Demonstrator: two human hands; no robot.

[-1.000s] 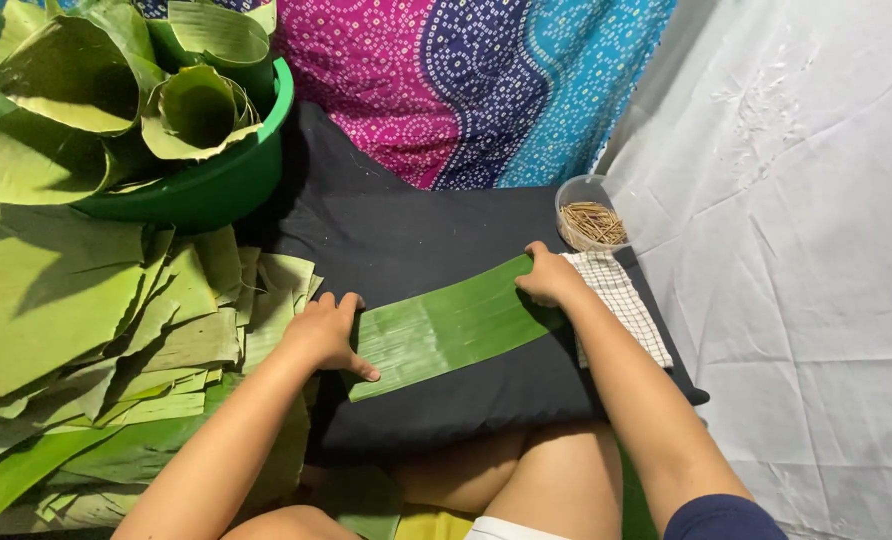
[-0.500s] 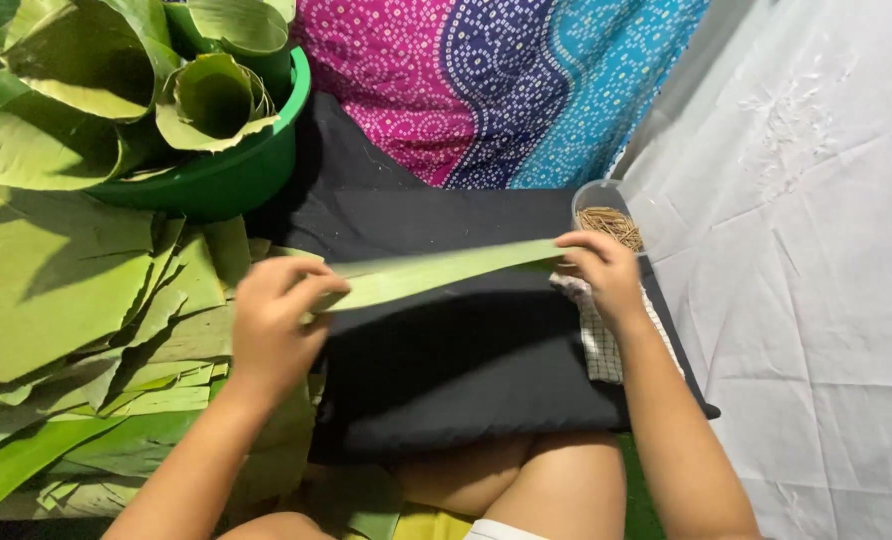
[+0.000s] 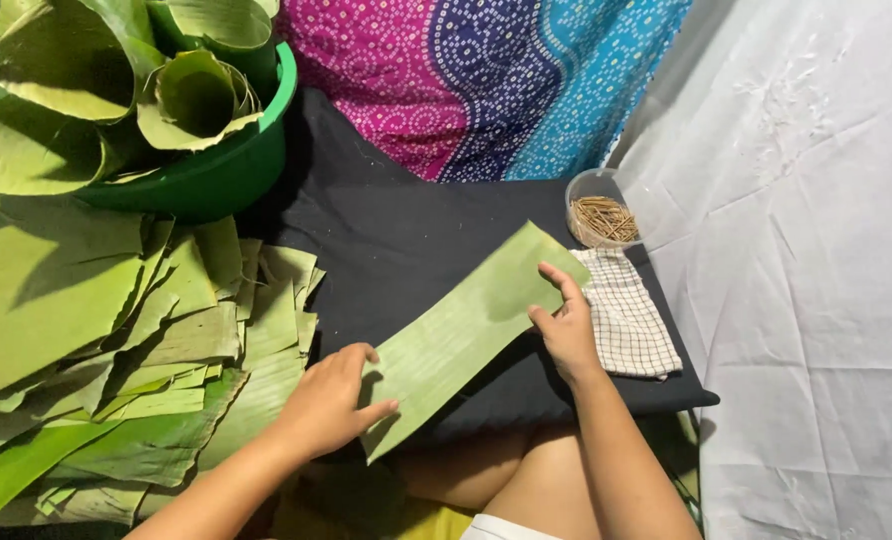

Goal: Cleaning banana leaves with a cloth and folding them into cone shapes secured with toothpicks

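A long strip of banana leaf [image 3: 461, 335] lies slantwise across a black cloth pad [image 3: 406, 240], its upper end near a checked cloth [image 3: 626, 320] and its lower end hanging past the pad's front edge. The left hand [image 3: 331, 400] grips the strip's lower end: the thumb lies on top of the leaf and points toward the strip's middle, while the other fingers curl at the leaf's left edge, and their tips cannot be made out. The right hand [image 3: 564, 330] rests on the upper part of the strip, with the thumb and the forefinger spread apart and pressing down on the leaf; its remaining fingers are tucked behind the hand and hidden, so whether they touch the leaf or the checked cloth cannot be told.

Just beyond the checked cloth stands a small clear cup [image 3: 603, 208] filled with thin wooden sticks; its far rim blends into the white sheet [image 3: 806, 250] at the right. Left of the pad lies a loose stack of cut leaf pieces [image 3: 146, 340], overlapping so that their count is unclear, and the stack is cut off by the picture's left and bottom edges. Behind it a green basin [image 3: 231, 170] holds rolled leaves, partly cropped at the top. A patterned fabric [image 3: 486, 80] in pink, purple and blue rises behind the pad. Both forearms leave the picture at the bottom
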